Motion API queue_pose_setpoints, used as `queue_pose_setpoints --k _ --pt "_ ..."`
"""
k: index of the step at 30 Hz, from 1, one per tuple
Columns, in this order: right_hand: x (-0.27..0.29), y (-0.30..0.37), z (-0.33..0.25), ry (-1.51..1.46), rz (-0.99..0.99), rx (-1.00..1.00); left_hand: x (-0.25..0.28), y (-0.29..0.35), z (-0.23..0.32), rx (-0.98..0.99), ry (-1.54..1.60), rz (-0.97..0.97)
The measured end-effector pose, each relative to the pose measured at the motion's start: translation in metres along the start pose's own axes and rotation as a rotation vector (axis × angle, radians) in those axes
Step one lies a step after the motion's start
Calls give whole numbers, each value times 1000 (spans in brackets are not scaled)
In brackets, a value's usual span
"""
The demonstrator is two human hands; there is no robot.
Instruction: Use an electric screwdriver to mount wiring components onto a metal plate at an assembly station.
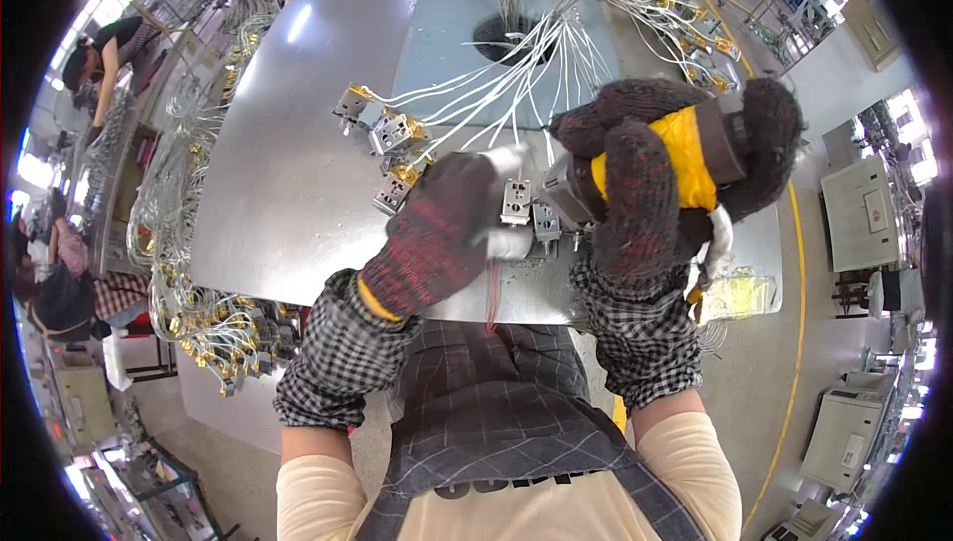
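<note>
My left hand (437,228), in a dark red-black knit glove with white fingertips, reaches in from the left. Its forefinger and thumb close above and below a small silver connector block (516,202); the fingertips are slightly blurred. My right hand (645,208), gloved alike, wraps round a dark handheld tool with a yellow band (685,149). The tool's blunt dark front points left, close to a second silver block (546,223); its working tip is hidden. White wires (496,89) run from the blocks to a round dark hole in the table.
Several wired metal connectors (395,134) lie left of my left hand, and more with yellow parts (695,40) fan out at the far right. The metal table (288,184) has a rounded edge. Bundles of wires (179,184) hang at the left, where other people (104,60) work.
</note>
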State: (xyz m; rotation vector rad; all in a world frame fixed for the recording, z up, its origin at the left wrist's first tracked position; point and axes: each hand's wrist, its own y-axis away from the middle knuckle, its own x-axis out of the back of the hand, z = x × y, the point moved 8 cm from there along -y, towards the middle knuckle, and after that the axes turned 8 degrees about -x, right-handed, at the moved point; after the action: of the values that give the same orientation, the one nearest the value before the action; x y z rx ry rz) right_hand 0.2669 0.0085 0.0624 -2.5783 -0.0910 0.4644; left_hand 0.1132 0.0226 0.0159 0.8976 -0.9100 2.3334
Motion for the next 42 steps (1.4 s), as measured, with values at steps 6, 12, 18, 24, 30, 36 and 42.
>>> queue_pose_setpoints --k 6,12,18,24,30,36,42 --pt "6 6 41 -85 -115 -219 18 23 -14 22 -121 -28" --pt "4 1 29 -103 -53 -63 12 22 -10 22 35 -41" --pt "-11 -14 -23 15 6 340 3 30 -28 247 638 79" --pt "18 -17 -58 264 240 485 0 -7 4 -17 121 132" --pt "-2 -14 -44 -39 196 351 -5 5 -24 118 182 35" --pt "-4 -9 -36 -198 177 293 -2 4 -18 62 92 63" --pt "6 -11 -30 -392 84 292 -4 2 -20 63 185 66"
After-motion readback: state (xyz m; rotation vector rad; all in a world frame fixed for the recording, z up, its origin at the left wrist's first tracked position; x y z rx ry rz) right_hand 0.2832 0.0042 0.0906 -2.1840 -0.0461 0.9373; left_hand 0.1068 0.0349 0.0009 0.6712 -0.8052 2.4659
